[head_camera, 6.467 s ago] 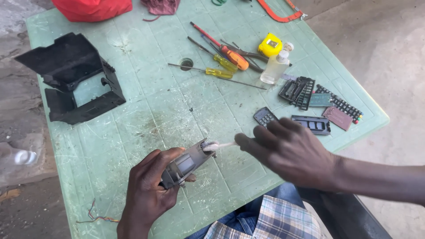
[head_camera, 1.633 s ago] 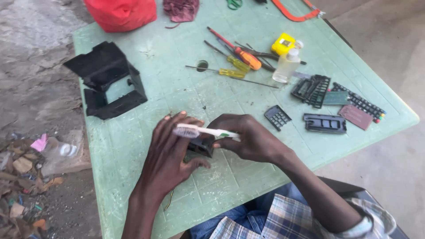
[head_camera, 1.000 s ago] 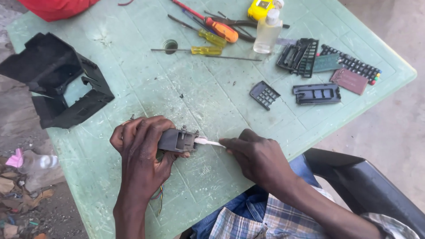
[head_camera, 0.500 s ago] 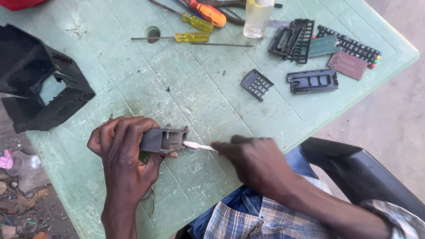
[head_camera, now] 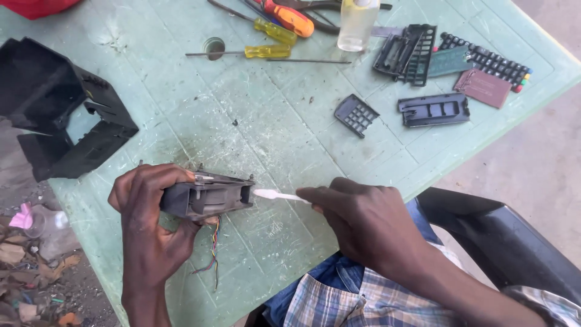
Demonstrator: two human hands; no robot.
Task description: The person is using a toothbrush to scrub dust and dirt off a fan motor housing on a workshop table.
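Taking the pale green plastic table as landmark and going left to right: at its far left edge sits a hollow black plastic housing with a square opening, empty and set aside. Near the front edge, left of centre, the person's left hand is closed around a small dark grey plastic module, fingers wrapped over its top and thumb beneath, raising it just off the tabletop; thin multicoloured wires hang from its underside toward the table's front edge. Just right of it, the right hand pinches the handle of a white plastic brush, fingers tightly curled, with the brush's tip touching the module's open end.

At the table's back edge lie a yellow-handled screwdriver, an orange-handled screwdriver and a clear plastic bottle. Toward the right side are a small dark keypad grille, a black rectangular casing piece, more black casing parts, a green circuit board, a reddish flat panel and a black rubber key strip.

Judging by the layout, disassembly looks finished: shells and boards lie separated. Cleaning of the module appears under way, while reassembly of the scattered parts seems yet undone.
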